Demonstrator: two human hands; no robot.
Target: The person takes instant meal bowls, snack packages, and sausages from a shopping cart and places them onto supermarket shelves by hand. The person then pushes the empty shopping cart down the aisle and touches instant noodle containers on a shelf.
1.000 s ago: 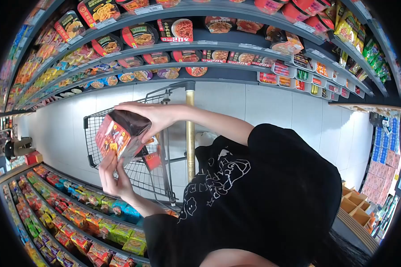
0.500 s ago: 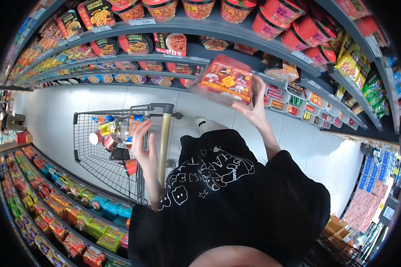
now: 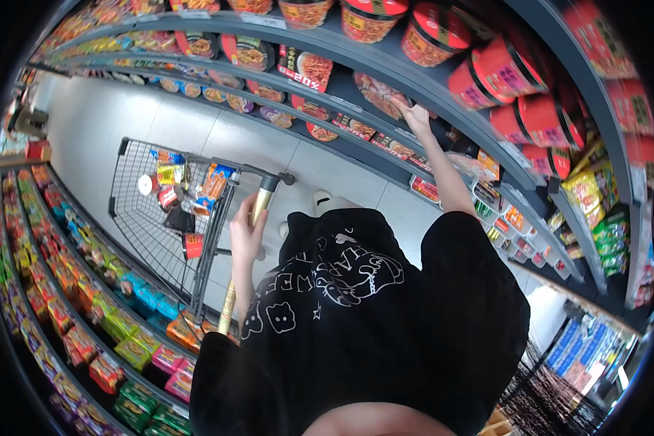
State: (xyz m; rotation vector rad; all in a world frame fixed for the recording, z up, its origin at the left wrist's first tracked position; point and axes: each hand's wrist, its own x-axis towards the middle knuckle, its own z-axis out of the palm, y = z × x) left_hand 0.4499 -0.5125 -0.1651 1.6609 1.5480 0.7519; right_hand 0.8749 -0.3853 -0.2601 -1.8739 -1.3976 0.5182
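My right hand point(image 3: 418, 122) reaches up into a middle shelf, its fingers at the right edge of an instant food package point(image 3: 380, 96) with a food picture on it. The fingertips are partly hidden and blurred, but they appear to hold that edge. Lower left, my left hand point(image 3: 247, 227) is closed round the gold-coloured handle point(image 3: 262, 203) of a wire shopping cart point(image 3: 134, 207). Inside the cart lie an orange and blue packet point(image 3: 214, 187), a yellow packet point(image 3: 171, 173), a white-lidded tub point(image 3: 147, 184) and a red container point(image 3: 193, 245).
Red noodle tubs point(image 3: 436, 35) line the shelf above my right hand. Small trays of packets point(image 3: 516, 218) hang lower right. A rack of colourful packaged goods point(image 3: 87, 320) runs along the left, beyond the cart. Pale floor tiles point(image 3: 269, 142) lie between.
My right hand has moved up from in front of the shelves, where it held a red food package, into the shelf. My left hand has closed on the cart handle. The view has turned.
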